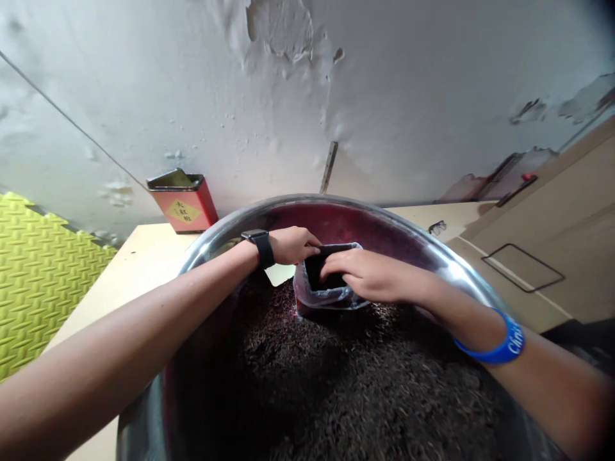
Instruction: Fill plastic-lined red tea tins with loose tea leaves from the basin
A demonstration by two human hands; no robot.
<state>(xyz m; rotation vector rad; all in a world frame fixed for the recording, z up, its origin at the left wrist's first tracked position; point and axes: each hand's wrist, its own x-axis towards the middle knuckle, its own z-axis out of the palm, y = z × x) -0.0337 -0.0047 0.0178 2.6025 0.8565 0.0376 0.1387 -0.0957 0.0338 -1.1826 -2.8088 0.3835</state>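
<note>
A large metal basin (pixel 331 203) holds a heap of dark, loose, leaf-like pieces (pixel 408 390). Within it, on the heap, stands a container lined with a clear plastic bag (pixel 327 299), its mouth facing up. My left hand (pixel 293 244), with a black watch at the wrist, pinches the container's back left rim. Over the mouth is my right hand (pixel 369 274), a blue band on its wrist; its fingers reach inside, curved, and their tips are partly hidden. Whether they hold anything is unclear.
A red tin (pixel 185 208) with a yellow label stands open on the pale table (pixel 139 246), left of the basin. Behind is a peeling wall. Eyeglasses (pixel 437 227) lie at right near a thin black frame (pixel 523 267). A yellow-green mat (pixel 43 282) covers the floor at left.
</note>
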